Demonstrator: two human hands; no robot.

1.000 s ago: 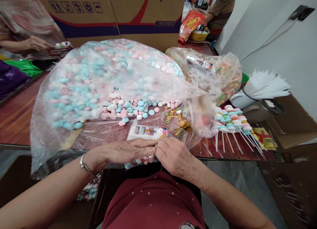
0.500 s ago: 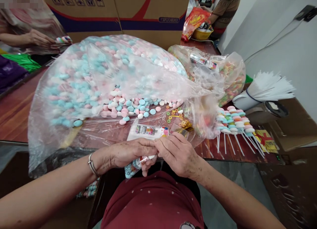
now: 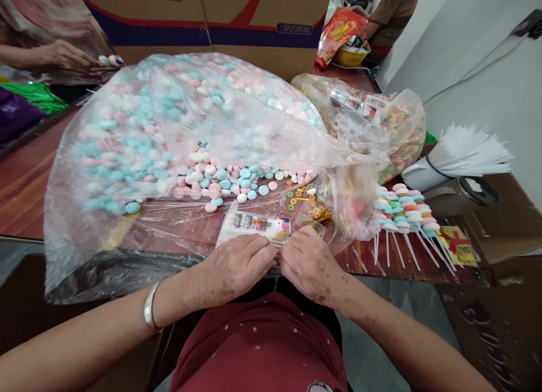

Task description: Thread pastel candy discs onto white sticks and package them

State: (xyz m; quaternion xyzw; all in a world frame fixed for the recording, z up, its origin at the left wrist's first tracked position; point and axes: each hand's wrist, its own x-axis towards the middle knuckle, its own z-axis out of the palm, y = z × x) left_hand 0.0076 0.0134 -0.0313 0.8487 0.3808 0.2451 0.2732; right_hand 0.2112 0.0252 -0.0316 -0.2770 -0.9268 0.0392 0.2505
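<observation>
Side by side at the table's front edge, my left hand (image 3: 239, 265) and my right hand (image 3: 311, 265) are both closed, fingertips almost meeting. Whatever they pinch is hidden beneath the fingers. Just beyond them lies a stack of printed clear bags (image 3: 256, 225), with gold twist ties (image 3: 322, 216) at its right. A large plastic sack (image 3: 139, 138) of pink, blue and white candies fills the middle of the table, and loose candies (image 3: 224, 183) spill from its mouth. To the right, finished candy skewers (image 3: 406, 208) on white sticks lie in a row.
White sticks (image 3: 474, 149) stand in a mug (image 3: 423, 169) beside a lidded grey cup (image 3: 461, 194). A second bag (image 3: 402, 126) holds small candy rings. A big carton (image 3: 203, 30) closes off the back. Another person's hand (image 3: 68, 59) holds a candy skewer at far left.
My left hand has turned over, knuckles up, and shifted closer to the right hand. The printed bag with candies that showed under it is now out of sight.
</observation>
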